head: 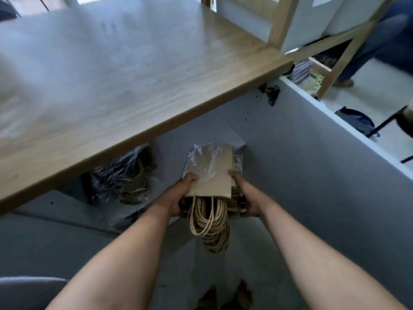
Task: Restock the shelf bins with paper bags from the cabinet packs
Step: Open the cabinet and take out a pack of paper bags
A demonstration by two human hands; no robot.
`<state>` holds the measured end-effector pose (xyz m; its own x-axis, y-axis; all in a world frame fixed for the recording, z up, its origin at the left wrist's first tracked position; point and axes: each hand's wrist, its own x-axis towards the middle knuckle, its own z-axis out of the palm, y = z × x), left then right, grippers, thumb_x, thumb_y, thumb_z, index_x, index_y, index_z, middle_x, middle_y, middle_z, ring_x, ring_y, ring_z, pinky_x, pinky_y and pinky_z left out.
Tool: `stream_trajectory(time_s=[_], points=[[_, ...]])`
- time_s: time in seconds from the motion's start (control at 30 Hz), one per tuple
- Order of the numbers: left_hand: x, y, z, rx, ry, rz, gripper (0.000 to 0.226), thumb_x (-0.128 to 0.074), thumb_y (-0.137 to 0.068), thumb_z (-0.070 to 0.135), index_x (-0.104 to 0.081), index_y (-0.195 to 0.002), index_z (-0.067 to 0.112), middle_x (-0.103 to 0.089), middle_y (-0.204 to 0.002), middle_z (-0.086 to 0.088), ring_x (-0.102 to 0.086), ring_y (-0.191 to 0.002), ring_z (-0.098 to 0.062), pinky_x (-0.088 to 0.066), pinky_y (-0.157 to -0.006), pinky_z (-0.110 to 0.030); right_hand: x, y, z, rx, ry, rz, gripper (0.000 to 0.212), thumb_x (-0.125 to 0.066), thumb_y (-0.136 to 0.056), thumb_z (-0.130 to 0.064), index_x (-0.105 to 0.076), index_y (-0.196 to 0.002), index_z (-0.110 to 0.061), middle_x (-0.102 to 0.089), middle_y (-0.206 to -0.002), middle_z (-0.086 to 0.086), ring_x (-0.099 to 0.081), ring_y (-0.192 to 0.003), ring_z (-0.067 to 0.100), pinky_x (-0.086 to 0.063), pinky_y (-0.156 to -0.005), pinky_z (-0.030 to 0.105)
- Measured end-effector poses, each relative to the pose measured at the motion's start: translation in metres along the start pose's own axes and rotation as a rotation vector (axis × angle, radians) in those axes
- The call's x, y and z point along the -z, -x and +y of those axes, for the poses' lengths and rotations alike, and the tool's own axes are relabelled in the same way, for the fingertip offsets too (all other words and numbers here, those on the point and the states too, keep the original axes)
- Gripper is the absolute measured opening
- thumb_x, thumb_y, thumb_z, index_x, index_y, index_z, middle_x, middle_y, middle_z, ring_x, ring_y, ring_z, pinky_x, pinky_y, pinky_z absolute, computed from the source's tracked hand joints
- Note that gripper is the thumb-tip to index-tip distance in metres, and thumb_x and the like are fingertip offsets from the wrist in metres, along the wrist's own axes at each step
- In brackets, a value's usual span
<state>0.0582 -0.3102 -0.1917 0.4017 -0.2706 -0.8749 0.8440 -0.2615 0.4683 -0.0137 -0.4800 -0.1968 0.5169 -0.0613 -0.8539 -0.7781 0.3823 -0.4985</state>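
Below the table (138, 121) edge, left hand (178, 198) and right hand (244, 198) gripping a half-unwrapped pack of paper bags (214, 175), likely to spill once the slack plastic wrap (201, 159) slides.

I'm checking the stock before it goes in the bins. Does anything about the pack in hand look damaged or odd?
Nothing looks damaged. Both the left hand and right hand grip the pack of paper bags; its plastic wrap is open, and the twine handles hang out.
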Motion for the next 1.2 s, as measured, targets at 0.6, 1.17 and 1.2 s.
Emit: stream_trajectory(time_s=[0.6, 1.17, 1.2], points=[[-0.089, 0.156, 0.046, -0.135, -0.369, -0.124, 0.044, -0.058, -0.082, 0.051, -0.055, -0.09, 0.008, -0.064, -0.055, -0.007, -0.061, -0.044, -0.02, -0.051, -0.055, -0.023, 0.042, 0.192, -0.011, 0.309, -0.054, 0.243, 0.066, -0.047, -0.078, -0.074, -0.069, -0.107, -0.02, -0.072, -0.106, 0.017, -0.067, -0.102, 0.031, -0.052, -0.092, 0.04], [-0.085, 0.292, 0.163, -0.369, -0.259, -0.03, 0.045, -0.058, -0.079, 0.045, -0.048, -0.102, 0.007, -0.052, -0.096, -0.014, -0.057, -0.089, -0.031, -0.048, -0.086, -0.048, 0.002, 0.292, -0.142, 0.534, 0.05, 0.119, 0.055, -0.046, -0.085, -0.062, -0.062, -0.069, -0.012, -0.061, -0.066, 0.009, -0.057, -0.068, 0.023, -0.047, -0.069, 0.03], [-0.08, 0.289, 0.172, -0.374, -0.242, -0.023, 0.046, -0.058, -0.079, 0.045, -0.048, -0.103, 0.007, -0.052, -0.095, -0.014, -0.057, -0.09, -0.031, -0.046, -0.092, -0.05, -0.006, 0.286, -0.155, 0.557, 0.062, 0.121, 0.053, -0.046, -0.085, -0.061, -0.063, -0.069, -0.014, -0.062, -0.065, 0.009, -0.057, -0.068, 0.022, -0.047, -0.071, 0.029]])
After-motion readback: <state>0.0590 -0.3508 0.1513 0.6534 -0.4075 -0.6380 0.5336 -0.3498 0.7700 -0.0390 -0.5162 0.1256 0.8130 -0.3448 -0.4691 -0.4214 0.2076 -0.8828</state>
